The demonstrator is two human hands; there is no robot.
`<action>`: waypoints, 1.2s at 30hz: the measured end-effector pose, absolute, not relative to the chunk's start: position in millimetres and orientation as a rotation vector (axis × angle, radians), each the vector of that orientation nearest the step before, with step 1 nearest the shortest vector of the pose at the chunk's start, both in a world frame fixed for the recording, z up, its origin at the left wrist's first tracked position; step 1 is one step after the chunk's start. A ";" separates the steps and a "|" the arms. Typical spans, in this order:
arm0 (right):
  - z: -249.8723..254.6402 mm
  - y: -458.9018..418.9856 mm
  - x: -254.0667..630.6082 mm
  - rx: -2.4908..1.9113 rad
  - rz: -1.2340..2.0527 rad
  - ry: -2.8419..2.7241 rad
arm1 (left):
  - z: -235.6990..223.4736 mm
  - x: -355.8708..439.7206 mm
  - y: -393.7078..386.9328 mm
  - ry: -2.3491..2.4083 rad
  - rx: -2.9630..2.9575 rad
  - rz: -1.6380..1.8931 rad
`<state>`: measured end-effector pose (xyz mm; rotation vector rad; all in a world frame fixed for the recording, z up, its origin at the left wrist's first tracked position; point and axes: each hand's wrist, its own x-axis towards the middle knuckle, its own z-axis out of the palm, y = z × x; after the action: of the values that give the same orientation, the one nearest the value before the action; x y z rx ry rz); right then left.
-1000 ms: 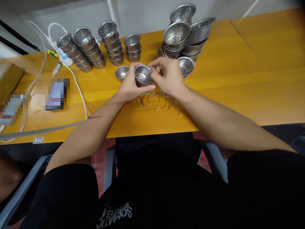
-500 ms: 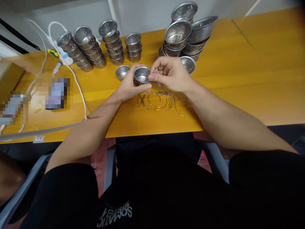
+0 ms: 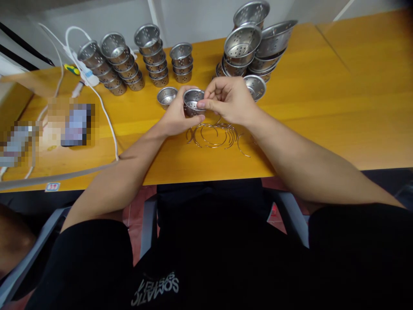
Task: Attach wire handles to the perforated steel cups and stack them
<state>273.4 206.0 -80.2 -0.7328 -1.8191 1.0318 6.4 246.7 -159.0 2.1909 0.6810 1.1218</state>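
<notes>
My left hand (image 3: 178, 114) is wrapped round a small perforated metal strainer basket (image 3: 192, 100), its open top tilted toward me. At the basket's right rim my right hand (image 3: 227, 99) is closed in a pinch, thumb tip over the rim. Whatever sits between those fingertips is too small or hidden to make out. Just below my hands, several thin curved wires (image 3: 214, 135) lie in a loose heap on the table. Another small strainer basket (image 3: 167, 97) stands behind my left wrist, and a wider one (image 3: 254, 87) rests beyond my right hand.
Stacks of small baskets (image 3: 155, 58) line the back of the yellow table (image 3: 322, 107). Larger baskets (image 3: 243, 47) are stacked behind my right hand. At the left are a phone (image 3: 76, 125), a white cable (image 3: 106, 116) and a power strip (image 3: 87, 75).
The basket in my left hand has shifted slightly right. My right thumb has moved a little left, further over its rim.
</notes>
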 end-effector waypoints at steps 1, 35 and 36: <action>-79.2 205.0 273.2 -0.740 1.026 -1.821 | -159.1 6.3 246.9 0.694 2.191 1.115; -73.6 186.1 283.3 -0.770 0.456 -2.234 | -151.7 3.4 246.4 0.808 2.223 1.190; -71.3 185.3 284.5 -0.763 0.445 -2.228 | -152.1 3.2 246.3 0.803 2.234 1.196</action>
<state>284.5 185.3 -71.3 -0.7631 -2.2280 0.4451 3.2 246.3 -152.1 2.2337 0.8034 1.1956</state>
